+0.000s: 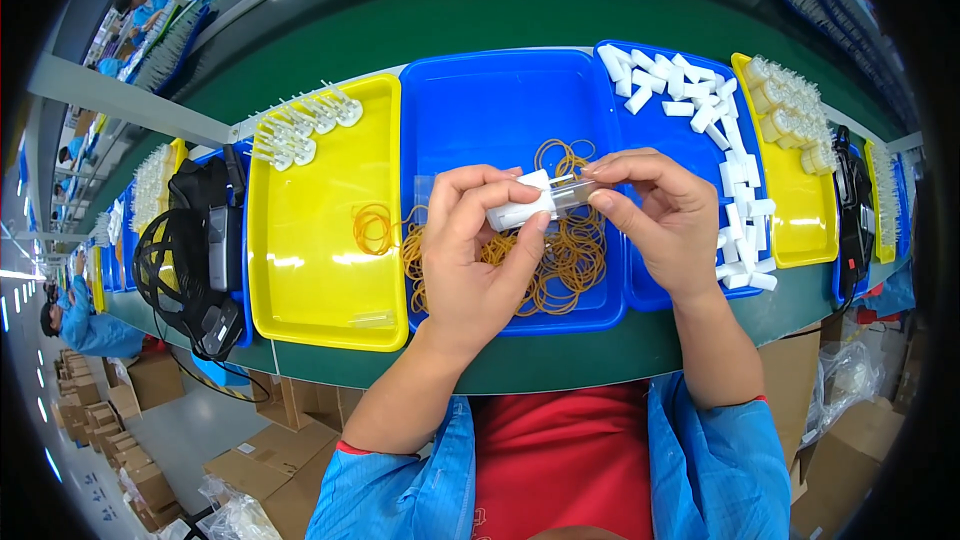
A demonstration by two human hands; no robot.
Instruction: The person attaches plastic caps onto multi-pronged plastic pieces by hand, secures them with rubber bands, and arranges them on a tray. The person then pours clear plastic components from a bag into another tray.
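Above the middle blue tray, my left hand is closed around a white plastic part between fingers and thumb. My right hand pinches the far end of a clear plastic tube, which meets the right side of the white part. How far the tube goes over or into it, I cannot tell. Below both hands, a loose pile of tan rubber bands lies in the tray. A small bundle of rubber bands rests at the edge of the left yellow tray.
White stemmed pieces stand in the left yellow tray. White blocks fill much of the right blue tray, with a yellow tray of clear-and-cream parts beyond. A black mesh fan sits far left. Cardboard boxes are on the floor.
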